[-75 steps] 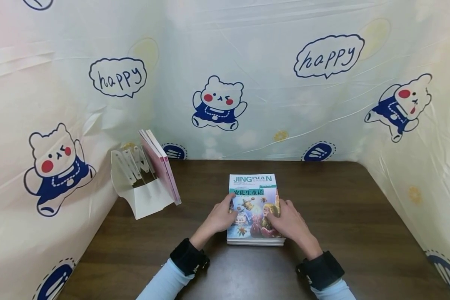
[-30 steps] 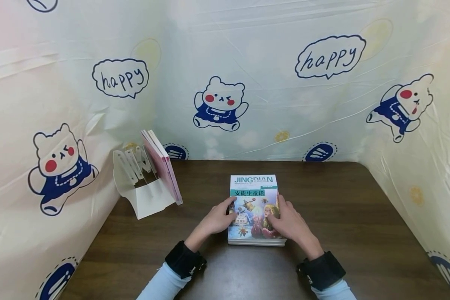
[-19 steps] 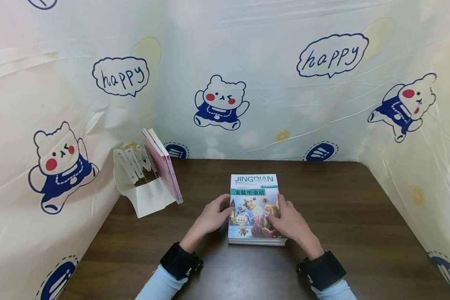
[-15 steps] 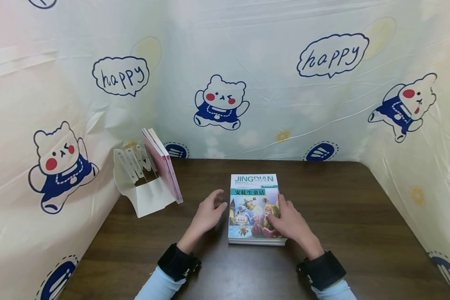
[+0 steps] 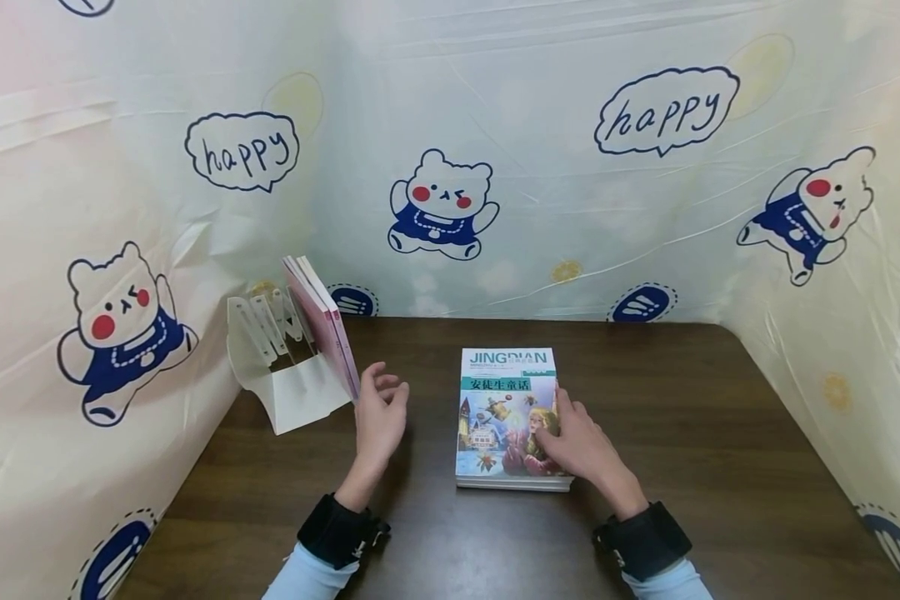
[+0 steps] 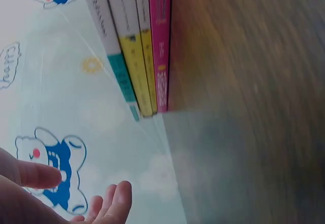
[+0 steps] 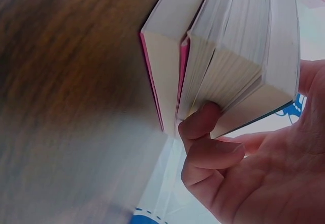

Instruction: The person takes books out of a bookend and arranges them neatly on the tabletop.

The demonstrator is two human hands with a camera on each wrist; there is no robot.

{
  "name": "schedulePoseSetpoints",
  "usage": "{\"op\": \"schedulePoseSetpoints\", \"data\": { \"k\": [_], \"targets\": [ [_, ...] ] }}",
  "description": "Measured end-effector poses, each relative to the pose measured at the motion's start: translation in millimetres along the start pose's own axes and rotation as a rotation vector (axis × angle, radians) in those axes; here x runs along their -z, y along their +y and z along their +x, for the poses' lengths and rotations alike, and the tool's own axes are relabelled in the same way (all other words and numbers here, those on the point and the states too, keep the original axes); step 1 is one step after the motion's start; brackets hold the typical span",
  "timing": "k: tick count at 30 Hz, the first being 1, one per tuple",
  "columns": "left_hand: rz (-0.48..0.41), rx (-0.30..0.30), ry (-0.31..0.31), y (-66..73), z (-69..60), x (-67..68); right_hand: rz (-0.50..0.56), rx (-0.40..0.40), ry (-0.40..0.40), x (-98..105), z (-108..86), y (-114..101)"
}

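Observation:
A stack of books (image 5: 506,425) lies on the table, its top cover blue with "JINGDIAN" lettering. White, yellow, teal and pink spines (image 6: 161,46) show in the left wrist view. My right hand (image 5: 585,442) grips the stack's right side, thumb on the top cover. In the right wrist view its fingers (image 7: 200,122) curl against the page edges. My left hand (image 5: 381,417) holds nothing and is beside the lower corner of the pink books (image 5: 330,342); whether it touches them I cannot tell. Those books lean upright in a white bookstand (image 5: 292,392).
The dark wooden table (image 5: 682,400) stretches to both sides of the stack. A pale curtain (image 5: 540,167) printed with bears and "happy" bubbles encloses its back and sides. The bookstand is at the table's left edge, close to the curtain.
My left hand has let go of the stack's left side and moved left to the pink books. My right hand keeps its hold, and the stack stays in place.

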State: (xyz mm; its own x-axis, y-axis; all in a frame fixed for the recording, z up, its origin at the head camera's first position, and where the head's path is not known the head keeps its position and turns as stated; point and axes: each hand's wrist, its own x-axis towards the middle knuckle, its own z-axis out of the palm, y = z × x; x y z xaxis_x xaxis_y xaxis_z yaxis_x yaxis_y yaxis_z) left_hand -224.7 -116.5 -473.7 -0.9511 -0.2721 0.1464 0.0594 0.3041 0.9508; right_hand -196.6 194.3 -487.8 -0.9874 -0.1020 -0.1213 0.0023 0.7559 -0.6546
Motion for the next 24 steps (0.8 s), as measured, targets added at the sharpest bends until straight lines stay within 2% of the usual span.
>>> {"op": "schedulePoseSetpoints", "data": {
  "k": [4, 10, 18, 21, 24],
  "targets": [
    [-0.005, 0.018, 0.023, 0.1, 3.5, 11.0, -0.001, -0.005, -0.005, -0.5, -0.1, -0.1],
    [-0.007, 0.006, 0.078, -0.5, 7.8, 21.1, -0.006, -0.003, -0.001, 1.0, -0.1, -1.2],
    [-0.016, -0.003, 0.234, -1.4, 14.7, 27.4, -0.012, -0.005, 0.002, 2.3, -0.9, -1.8],
    [-0.044, -0.026, 0.308, -3.5, 19.2, 29.6, -0.014, -0.003, 0.000, 1.9, -1.2, -1.5],
    [-0.038, -0.049, 0.350, -5.8, 24.3, 31.7, -0.013, -0.006, 0.001, 1.8, -2.0, -1.1]
  ]
}}
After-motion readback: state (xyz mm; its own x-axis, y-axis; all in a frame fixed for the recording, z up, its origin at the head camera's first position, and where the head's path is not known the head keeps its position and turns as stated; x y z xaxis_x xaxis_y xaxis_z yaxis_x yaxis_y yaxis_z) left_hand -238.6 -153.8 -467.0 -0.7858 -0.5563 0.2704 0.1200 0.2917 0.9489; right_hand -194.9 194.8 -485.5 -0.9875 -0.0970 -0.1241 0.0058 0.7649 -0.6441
